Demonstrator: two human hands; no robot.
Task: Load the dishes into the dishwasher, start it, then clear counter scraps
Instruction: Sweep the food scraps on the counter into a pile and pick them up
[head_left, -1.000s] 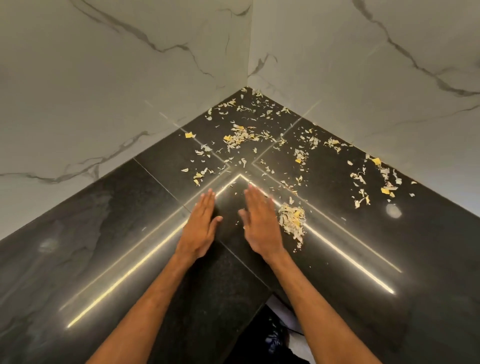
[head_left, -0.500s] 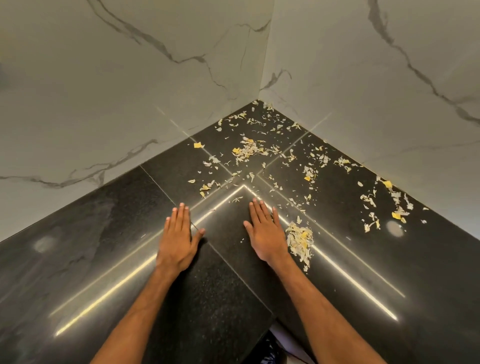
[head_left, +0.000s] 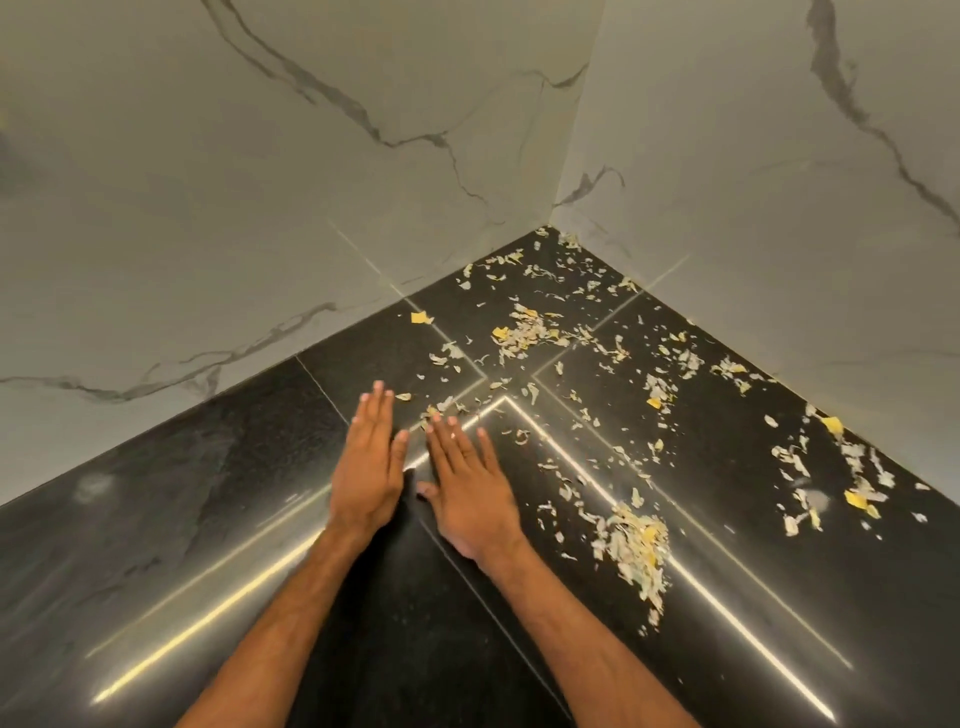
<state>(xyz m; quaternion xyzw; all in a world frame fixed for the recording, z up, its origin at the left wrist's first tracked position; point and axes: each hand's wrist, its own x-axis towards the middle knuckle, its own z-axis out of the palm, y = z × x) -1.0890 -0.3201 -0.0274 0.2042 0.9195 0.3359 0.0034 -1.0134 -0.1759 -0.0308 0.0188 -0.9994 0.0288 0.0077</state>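
Scraps (head_left: 524, 332) of pale peel mixed with yellow bits lie strewn over the dark polished counter (head_left: 208, 519), from its inner corner out along the right-hand wall (head_left: 779, 208). 1 dense cluster sits near the corner. A second heap (head_left: 631, 545) lies nearer the person, just right of the right forearm. A looser band follows the foot of the right-hand wall toward the frame's edge. A single yellow piece (head_left: 422, 318) lies apart, close to the left-hand wall (head_left: 260, 182).

The left hand (head_left: 366, 467) and right hand (head_left: 467, 483) are side by side, palms down, fingers straight and close together, holding nothing. The left thumb nearly meets the right index finger. The right hand's fingertips (head_left: 451, 421) reach a few small flakes, and 1 flake lies just beyond the left hand's fingertips.

Whether the palms press on the stone or hover just over it cannot be told. Both forearms are cut off by the bottom edge. What the flakes are made of is hard to make out.

2 bright strips of reflected light (head_left: 208, 618) cross the counter in a V, and their glare washes out the surface by the right hand's fingers. Both walls are white with grey veins.
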